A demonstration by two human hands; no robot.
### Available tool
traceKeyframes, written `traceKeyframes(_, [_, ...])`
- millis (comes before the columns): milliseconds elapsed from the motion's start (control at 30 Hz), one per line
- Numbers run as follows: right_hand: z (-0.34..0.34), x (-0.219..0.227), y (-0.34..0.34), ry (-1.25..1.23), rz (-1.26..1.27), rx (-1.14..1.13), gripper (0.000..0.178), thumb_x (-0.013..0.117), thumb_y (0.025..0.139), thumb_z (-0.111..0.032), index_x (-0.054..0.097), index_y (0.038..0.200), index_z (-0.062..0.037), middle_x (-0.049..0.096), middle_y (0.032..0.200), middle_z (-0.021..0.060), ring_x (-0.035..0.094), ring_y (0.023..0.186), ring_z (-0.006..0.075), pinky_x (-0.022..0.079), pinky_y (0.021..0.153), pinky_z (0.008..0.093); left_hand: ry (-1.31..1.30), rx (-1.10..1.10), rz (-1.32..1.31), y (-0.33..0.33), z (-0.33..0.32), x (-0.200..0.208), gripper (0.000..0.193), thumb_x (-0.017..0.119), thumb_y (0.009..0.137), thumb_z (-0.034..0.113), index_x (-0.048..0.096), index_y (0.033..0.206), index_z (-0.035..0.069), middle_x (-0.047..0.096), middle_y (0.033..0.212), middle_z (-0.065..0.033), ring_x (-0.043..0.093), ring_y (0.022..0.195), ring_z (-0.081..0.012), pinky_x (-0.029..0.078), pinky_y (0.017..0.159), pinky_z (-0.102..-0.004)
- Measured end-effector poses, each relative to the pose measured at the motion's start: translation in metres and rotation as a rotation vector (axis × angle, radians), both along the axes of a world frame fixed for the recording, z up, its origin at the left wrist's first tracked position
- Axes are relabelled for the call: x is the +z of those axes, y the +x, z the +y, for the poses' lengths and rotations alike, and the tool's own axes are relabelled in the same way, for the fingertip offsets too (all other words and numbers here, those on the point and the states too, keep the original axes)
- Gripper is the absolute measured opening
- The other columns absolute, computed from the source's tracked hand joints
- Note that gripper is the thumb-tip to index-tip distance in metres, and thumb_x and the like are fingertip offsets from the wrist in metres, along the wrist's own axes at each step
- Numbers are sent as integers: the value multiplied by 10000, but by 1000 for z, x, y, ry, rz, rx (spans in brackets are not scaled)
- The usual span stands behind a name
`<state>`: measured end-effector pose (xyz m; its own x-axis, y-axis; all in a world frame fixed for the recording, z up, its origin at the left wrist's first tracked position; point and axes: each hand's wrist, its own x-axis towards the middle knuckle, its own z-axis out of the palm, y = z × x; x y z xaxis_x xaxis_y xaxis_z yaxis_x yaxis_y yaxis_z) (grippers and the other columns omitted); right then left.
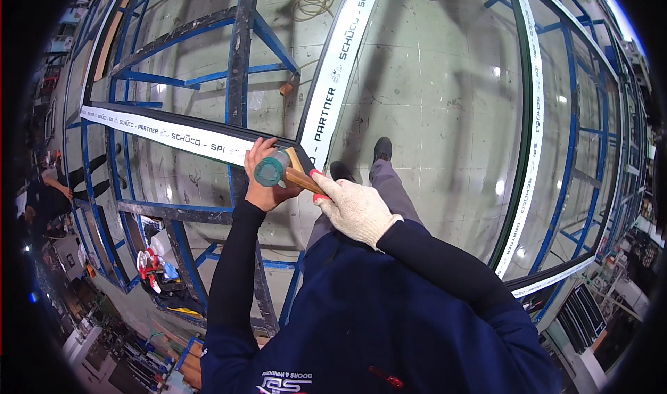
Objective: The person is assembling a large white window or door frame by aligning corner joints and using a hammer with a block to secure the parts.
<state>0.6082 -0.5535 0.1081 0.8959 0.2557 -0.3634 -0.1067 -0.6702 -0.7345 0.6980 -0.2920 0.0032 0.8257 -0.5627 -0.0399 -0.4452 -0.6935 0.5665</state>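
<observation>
Centrally in view, right hand (gloved) grips the mallet; left hand, bare, by white-taped frame, hold partly hidden, cannot tell.

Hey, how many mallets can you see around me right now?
1: a green-faced mallet, its wooden handle in your right hand, overlapping your left hand in view, near the frame corner. Others may be hidden in the surrounding clutter.

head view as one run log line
left hand: bare, near frame corner | right hand: gloved, gripping mallet handle | green mallet head: overlapping left hand
</observation>
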Motion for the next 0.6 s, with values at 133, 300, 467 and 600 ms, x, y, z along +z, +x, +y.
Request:
traceKeyframes(133, [4, -11, -2, -36, 29, -6, 522, 574, 1054, -361, 512, 1505, -104, 677, 975, 190, 696, 854, 387, 559, 732, 481, 15, 11, 9, 2, -4, 0, 974, 987, 544, 474, 549, 1323, 85, 413, 1556, -135, 222, 1546, -408, 98, 1241, -606])
traceKeyframes(300, [8, 20, -5, 113, -78, -120, 539, 629, 1021, -306, 513, 1500, -89, 676, 955, 203, 699, 821, 387, 560, 698, 473, -60, 2, 54, 2, 2, -3, 983, 984, 533, 464, 550, 1328, 81, 389, 1606, -134, 200, 1566, -384, 85, 1248, -584])
traceKeyframes(467, [12, 6, -6, -28, -94, -131, 501, 621, 1018, -309, 542, 1461, -90, 691, 900, 205, 705, 786, 397, 574, 696, 476, 35, 43, 32, 0, -1, -6, 992, 990, 514, 480, 560, 1325, 106, 362, 1628, -140, 183, 1582, -403, 72, 1254, -598])
traceKeyframes(600, [7, -6, -1, -70, -31, -97, 496, 595, 1032, -328, 536, 1458, -80, 708, 940, 233, 704, 833, 424, 567, 752, 499, 83, 49, 43, 2, -11, 7, 1037, 991, 558, 490, 524, 1401, 106, 356, 1623, -144, 171, 1580, -402, 77, 1254, -590])
